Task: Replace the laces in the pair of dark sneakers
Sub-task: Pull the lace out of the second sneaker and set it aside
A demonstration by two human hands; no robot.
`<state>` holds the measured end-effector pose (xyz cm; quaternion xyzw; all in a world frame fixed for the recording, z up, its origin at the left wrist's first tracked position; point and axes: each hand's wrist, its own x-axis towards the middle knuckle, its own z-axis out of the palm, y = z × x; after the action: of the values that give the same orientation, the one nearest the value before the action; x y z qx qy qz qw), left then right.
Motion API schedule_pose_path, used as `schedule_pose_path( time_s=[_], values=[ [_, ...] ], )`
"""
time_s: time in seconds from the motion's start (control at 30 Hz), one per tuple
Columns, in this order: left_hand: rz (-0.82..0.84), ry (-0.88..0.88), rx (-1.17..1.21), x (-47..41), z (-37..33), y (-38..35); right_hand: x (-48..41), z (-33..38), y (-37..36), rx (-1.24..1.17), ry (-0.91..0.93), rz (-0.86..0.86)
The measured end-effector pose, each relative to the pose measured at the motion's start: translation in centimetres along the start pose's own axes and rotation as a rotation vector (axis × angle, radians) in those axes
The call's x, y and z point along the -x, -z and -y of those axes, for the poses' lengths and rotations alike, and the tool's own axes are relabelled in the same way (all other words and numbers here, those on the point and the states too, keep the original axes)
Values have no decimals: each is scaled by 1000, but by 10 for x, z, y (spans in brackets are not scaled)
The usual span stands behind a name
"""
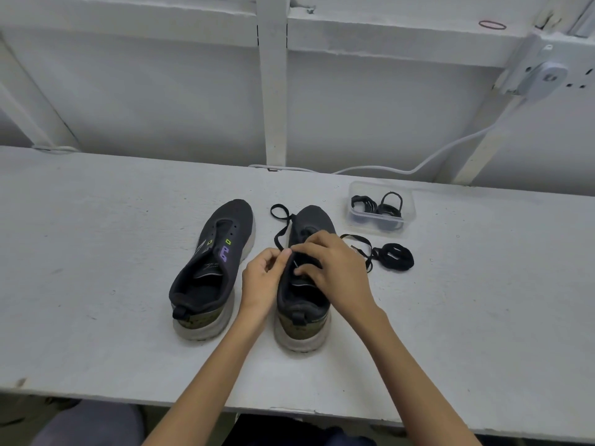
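Note:
Two dark sneakers stand side by side on the white table, toes pointing away. The left sneaker (212,268) has no lace in its eyelets. A black lace (280,227) is partly threaded in the right sneaker (306,304), one end looping off to the left of the toe and the other (360,246) trailing to the right. My left hand (262,280) pinches the lace at the shoe's left eyelet row. My right hand (331,267) lies over the tongue, fingers curled on the lace there.
A bundled black lace (397,256) lies right of the right sneaker. Behind it a clear plastic box (381,204) holds more coiled black laces. A white cable (418,165) runs along the table's back edge below a white frame.

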<state>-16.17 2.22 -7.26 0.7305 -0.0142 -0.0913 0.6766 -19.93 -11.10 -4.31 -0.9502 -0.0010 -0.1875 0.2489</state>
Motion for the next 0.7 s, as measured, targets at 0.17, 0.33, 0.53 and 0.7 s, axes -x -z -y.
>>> schedule_pose_path(
  time_s=[0.17, 0.33, 0.53, 0.7],
  values=[
    [-43, -5, -35, -4, 7, -3, -6, -4, 3, -156, -82, 63],
    [-97, 7, -53, -1, 9, -8, -14, -3, 8, -233, -147, 146],
    [-117, -18, -104, 1, 6, -8, -21, -6, 18, -331, -130, 253],
    [-123, -32, -131, 3, 3, -9, -22, -9, 14, -396, -154, 235]
  ],
)
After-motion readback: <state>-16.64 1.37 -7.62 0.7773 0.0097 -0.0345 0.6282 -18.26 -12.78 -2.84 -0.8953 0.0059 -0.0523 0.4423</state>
